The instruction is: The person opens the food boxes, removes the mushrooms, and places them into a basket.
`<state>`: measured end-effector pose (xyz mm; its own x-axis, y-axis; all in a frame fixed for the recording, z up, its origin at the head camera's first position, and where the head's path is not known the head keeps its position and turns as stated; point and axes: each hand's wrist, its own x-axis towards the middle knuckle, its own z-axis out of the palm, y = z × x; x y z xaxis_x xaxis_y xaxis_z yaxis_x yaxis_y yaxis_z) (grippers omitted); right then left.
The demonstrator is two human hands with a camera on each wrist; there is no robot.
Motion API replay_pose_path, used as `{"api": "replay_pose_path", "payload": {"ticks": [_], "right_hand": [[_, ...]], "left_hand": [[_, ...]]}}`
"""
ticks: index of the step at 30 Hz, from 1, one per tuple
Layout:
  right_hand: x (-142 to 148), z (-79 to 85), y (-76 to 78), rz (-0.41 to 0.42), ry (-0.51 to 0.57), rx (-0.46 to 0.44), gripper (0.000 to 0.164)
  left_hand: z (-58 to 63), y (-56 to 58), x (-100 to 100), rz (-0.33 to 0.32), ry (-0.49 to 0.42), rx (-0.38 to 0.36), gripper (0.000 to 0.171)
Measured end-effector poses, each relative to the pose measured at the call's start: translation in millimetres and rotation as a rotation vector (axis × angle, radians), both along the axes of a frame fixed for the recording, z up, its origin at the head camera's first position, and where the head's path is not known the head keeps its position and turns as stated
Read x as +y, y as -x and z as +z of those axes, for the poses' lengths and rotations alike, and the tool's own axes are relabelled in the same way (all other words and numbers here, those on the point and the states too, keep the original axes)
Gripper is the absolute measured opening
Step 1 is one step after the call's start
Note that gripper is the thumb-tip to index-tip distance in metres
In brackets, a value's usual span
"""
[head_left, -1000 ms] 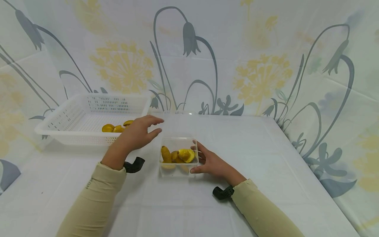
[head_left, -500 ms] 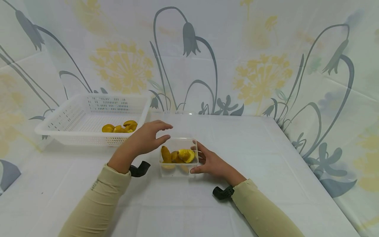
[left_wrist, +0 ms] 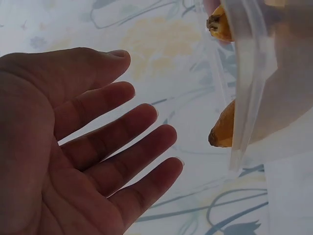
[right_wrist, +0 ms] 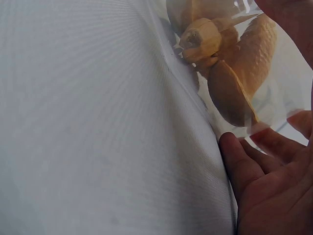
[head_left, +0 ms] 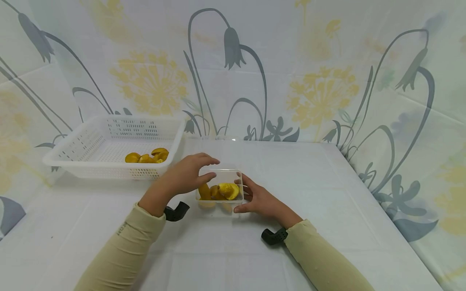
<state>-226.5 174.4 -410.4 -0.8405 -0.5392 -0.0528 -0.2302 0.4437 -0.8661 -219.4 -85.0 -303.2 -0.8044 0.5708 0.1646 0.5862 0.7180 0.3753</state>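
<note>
A small clear plastic box (head_left: pixel 214 201) stands on the white cloth in the head view, holding several yellow, lemon-like pieces (head_left: pixel 228 190). In the right wrist view some pieces look hollow, like squeezed halves, and one is bumpy and elongated; their exact kind is unclear. My right hand (head_left: pixel 260 200) grips the box's right side, thumb toward the near wall and fingers behind. Over the box's left edge is my left hand (head_left: pixel 185 173), fingers apart and nothing in them. The left wrist view shows this left hand (left_wrist: pixel 102 152) apart from the box wall (left_wrist: pixel 249 88).
A white perforated basket (head_left: pixel 98 165) stands at the back left with several more yellow pieces (head_left: pixel 147 158) in its near right corner. Floral cloth (head_left: pixel 156 83) hangs behind and beside the table. Each wrist bears a black curved attachment (head_left: pixel 177 211).
My left hand has moved right and slightly nearer, from beside the basket to over the box's left edge. The right hand and the box have stayed put.
</note>
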Motion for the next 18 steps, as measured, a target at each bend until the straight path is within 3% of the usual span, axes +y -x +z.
{"api": "replay_pose_path", "payload": {"ticks": [7,18], "right_hand": [[0,0.6,-0.5,0.001,-0.005,0.002,0.109],[1,-0.4,0.8,0.01,-0.024,0.012,0.111]], "left_hand": [[-3.0,-2.2,7,-0.044,0.0,-0.017,0.041],[-11.1,-3.0,19,-0.062,0.039,-0.067,0.04]]}}
